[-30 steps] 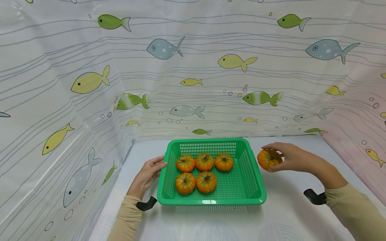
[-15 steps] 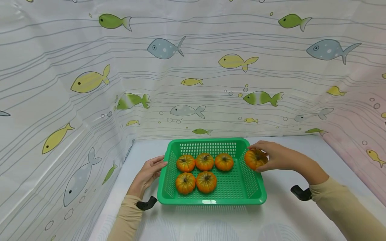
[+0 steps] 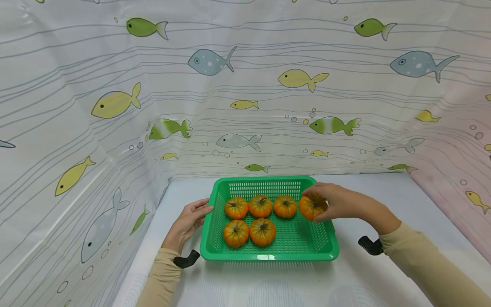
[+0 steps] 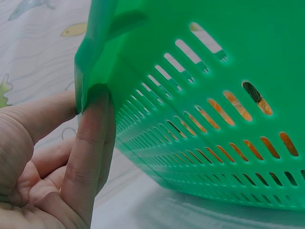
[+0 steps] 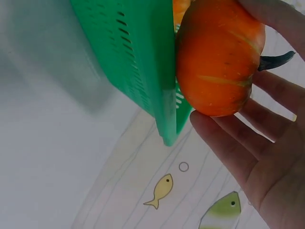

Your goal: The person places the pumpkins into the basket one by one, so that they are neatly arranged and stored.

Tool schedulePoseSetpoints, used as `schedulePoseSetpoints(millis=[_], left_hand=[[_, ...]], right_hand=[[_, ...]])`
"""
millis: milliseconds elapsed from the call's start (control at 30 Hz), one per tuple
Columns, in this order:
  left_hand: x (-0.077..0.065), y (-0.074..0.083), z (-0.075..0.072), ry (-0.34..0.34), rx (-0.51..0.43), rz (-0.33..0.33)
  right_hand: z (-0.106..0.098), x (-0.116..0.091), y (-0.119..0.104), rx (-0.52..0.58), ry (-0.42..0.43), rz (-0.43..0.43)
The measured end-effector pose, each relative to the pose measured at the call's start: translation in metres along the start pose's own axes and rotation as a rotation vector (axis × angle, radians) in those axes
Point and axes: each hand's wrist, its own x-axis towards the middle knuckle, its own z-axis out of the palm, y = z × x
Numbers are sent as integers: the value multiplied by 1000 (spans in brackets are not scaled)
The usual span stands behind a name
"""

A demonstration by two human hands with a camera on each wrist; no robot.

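A green plastic basket [image 3: 268, 257] with slotted walls holds several small orange pumpkins [image 3: 235, 233], two in the front row and three behind. My right hand [image 3: 340, 202] grips another pumpkin [image 3: 310, 208] over the basket's right side, thumb and fingers spread round it. In the right wrist view this pumpkin [image 5: 217, 62] overlaps the basket's rim, its dark stem pointing toward the palm. At the opposite side my left hand [image 3: 190, 218] holds the left rim. The left wrist view shows the fingers [image 4: 86, 138] tucked up under the rim's lip, against the outer wall [image 4: 157, 114].
The basket stands on a white table [image 3: 368, 238] with faint patterns near the front. A white sheet [image 3: 245, 123] printed with fish rises behind and at both sides. Black wrist mounts [image 3: 186, 259] sit at both sleeves.
My right hand has carried its pumpkin leftward, from outside the basket to above its right part. The left hand stays on the rim, and the other pumpkins keep their places.
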Motion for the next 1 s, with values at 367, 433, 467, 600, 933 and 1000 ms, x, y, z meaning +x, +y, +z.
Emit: schedulePoseSetpoints(millis=[367,433,467,600,933,1000], left_hand=[[-1,2,1,-1,-2,16],[-1,1,1,5,-1,13],[-1,1,1,5,1,11],[-1,1,2,7,-3,1],[-1,1,1,6,-7,-4],[-1,2,2,8,-15,-4]], right_hand=[[12,15,-11,-44,-59,-46],[14,19,-15,-64,-78,-45],[15,20,-17,-78,-90,-44],[20,30,-24,-152,-140,-62],[37,54,-43,-304,-270,-33],[40,58,-47,-334,-297,-16]])
